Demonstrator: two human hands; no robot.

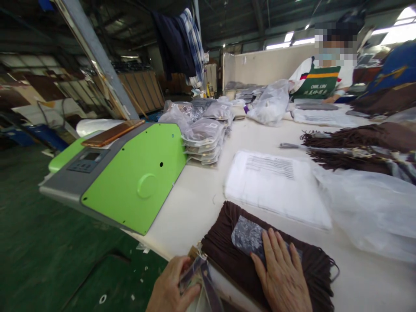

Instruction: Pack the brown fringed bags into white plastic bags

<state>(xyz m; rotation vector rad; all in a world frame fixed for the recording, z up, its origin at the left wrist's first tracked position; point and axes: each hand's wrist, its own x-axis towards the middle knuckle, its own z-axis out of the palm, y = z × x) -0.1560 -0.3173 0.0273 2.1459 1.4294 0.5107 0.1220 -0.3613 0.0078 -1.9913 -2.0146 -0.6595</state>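
Observation:
A folded dark brown knitted garment [227,249] lies at the near edge of the white table [191,208]. My right hand [282,275] rests flat on it with fingers stretched out, pressing a small grey patterned packet [247,236] against the fabric. My left hand [170,288] is at the table's edge, fingers pinched around tags and a strap [199,275] hanging from the garment's corner.
A green and grey machine [130,173] with a phone on top stands at the left. Stacked bagged garments [204,141], a pile of printed plastic bags [276,186], loose clear plastic [367,208] and brown fringed pieces [354,143] cover the table. Another person [325,73] works at the far end.

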